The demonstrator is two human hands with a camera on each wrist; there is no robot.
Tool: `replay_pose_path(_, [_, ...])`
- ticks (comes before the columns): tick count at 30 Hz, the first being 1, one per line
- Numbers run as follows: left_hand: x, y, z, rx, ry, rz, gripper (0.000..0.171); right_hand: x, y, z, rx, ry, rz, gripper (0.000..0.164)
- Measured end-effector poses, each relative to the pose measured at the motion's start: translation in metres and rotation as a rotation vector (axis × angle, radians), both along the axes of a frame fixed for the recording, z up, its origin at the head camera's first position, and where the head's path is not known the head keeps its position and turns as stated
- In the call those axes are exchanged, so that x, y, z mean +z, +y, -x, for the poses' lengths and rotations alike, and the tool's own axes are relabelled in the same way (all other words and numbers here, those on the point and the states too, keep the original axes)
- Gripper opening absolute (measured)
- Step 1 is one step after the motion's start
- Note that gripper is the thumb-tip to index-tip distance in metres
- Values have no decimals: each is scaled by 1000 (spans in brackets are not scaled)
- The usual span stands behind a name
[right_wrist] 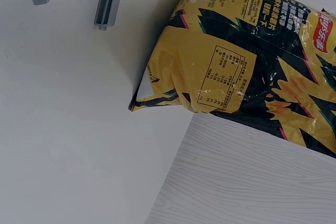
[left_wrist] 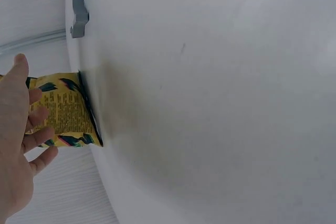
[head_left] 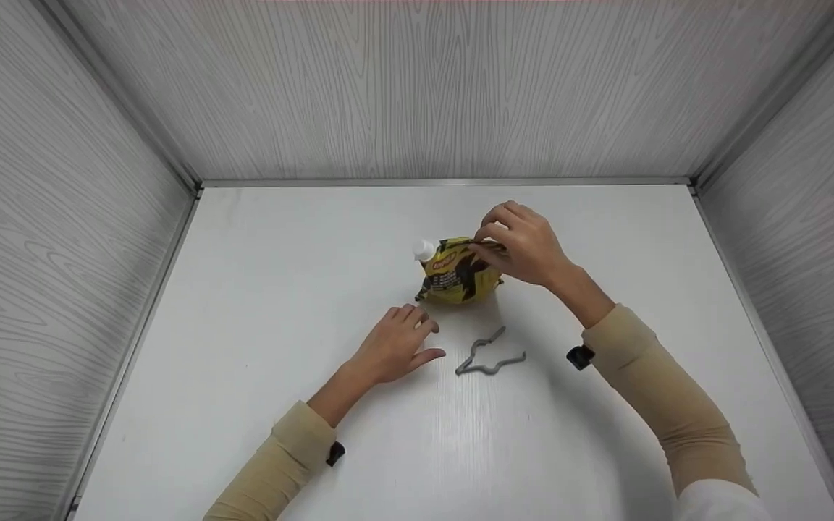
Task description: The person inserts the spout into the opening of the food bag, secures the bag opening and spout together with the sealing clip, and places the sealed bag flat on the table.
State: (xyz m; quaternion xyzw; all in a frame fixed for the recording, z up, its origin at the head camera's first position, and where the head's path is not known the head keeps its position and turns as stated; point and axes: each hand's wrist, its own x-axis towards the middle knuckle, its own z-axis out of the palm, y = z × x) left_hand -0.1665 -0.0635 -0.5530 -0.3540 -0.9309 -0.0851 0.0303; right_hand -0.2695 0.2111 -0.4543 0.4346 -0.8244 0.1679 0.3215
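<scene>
A yellow and black snack bag [head_left: 453,278] stands on the white table with its top edge folded together. At the bag's upper left corner is a white cap-like piece [head_left: 424,250]. My right hand [head_left: 522,242] pinches the top edge toward its right end, thumb in front and fingers behind. Below the bag, my left hand [head_left: 395,344] holds nothing, its fingers spread loosely near the bag's lower left corner. Right of that hand lies a grey, V-shaped hinged clip [head_left: 489,368], its two arms apart. The right wrist view shows the bag [right_wrist: 226,66] and clip arms [right_wrist: 110,1], with the hand itself outside the picture.
The white table [head_left: 279,260] is bounded by wood-grain panels, with a back panel [head_left: 417,94] and one at each side. Metal strips run along the table's edges. Small black devices sit at both wrists, one at the right cuff [head_left: 580,357].
</scene>
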Motion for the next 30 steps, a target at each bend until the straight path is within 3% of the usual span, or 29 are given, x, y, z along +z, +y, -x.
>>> replay_pose_path(13, [-18,20,-5,-111,-28,23,48,0,0,-1,-1,-14,6,17])
replay_pose_path(30, [-29,39,-8,-129,-66,46,47,0,1,-1,7,8,3,16])
